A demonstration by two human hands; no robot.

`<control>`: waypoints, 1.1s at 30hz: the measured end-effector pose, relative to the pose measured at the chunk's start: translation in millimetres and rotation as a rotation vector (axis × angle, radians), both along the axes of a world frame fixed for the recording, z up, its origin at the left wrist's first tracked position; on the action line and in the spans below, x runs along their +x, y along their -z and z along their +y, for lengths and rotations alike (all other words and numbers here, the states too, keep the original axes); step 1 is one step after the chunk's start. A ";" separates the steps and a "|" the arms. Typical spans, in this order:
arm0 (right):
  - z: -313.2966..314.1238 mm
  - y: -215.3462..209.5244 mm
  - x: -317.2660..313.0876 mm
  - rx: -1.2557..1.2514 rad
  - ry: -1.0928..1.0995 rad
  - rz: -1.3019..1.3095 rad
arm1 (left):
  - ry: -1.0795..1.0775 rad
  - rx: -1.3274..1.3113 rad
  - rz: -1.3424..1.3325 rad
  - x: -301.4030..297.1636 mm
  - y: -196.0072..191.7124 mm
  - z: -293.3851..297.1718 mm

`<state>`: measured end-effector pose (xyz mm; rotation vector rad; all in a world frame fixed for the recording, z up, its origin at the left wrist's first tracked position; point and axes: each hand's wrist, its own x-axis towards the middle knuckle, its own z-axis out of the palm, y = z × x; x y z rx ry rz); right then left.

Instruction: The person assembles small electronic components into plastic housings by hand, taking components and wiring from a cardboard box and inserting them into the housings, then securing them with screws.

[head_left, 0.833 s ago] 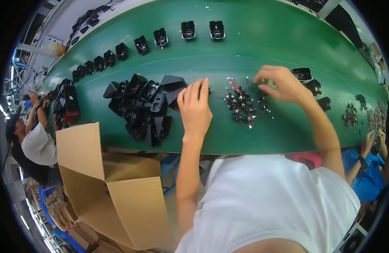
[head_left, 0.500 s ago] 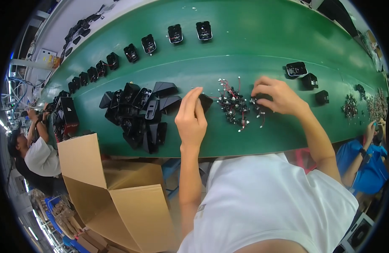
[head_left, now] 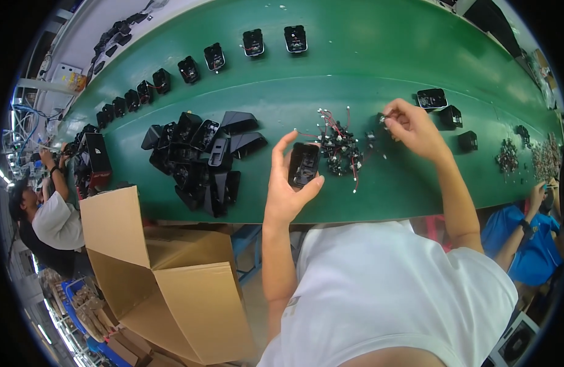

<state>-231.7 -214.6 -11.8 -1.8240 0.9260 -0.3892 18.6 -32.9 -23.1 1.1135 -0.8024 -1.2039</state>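
My left hand (head_left: 283, 192) grips a black plastic housing (head_left: 304, 166), its open hollow side turned up, with fingers and thumb along its sides. Off to the right, my right hand (head_left: 416, 131) pinches a small black part (head_left: 381, 120) with a light spot on it; its exact kind is too small to tell. Between the hands lies a tangled heap of small black parts with red and black wires and white connectors (head_left: 340, 151). Left of my left hand is a pile of angular black housings (head_left: 217, 153).
A row of black housings (head_left: 214, 57) curves along the green table (head_left: 367, 61). More housings (head_left: 431, 99) stand right of my right hand. An open cardboard box (head_left: 202, 300) is at the near left. Co-workers sit at far left (head_left: 58, 223) and far right (head_left: 508, 241).
My left hand has turned, bringing the housing's hollow side into view. The right hand has lifted away from the wired heap, up and to the right, with a small black part between its fingers.
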 end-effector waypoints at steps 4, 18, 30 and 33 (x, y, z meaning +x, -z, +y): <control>2.2 7.3 -0.4 0.041 0.091 -0.054 | 0.043 -0.012 0.066 -4.9 1.6 -1.9; 11.7 3.8 16.5 -0.494 0.034 0.086 | 0.001 -0.048 0.026 -13.9 0.2 -3.7; 25.5 -19.3 32.9 0.127 0.278 -0.260 | 0.025 -0.123 0.065 -17.2 -3.1 2.6; 53.1 -42.3 34.4 0.138 0.226 -0.318 | 0.084 -0.186 0.040 -20.2 -4.8 1.8</control>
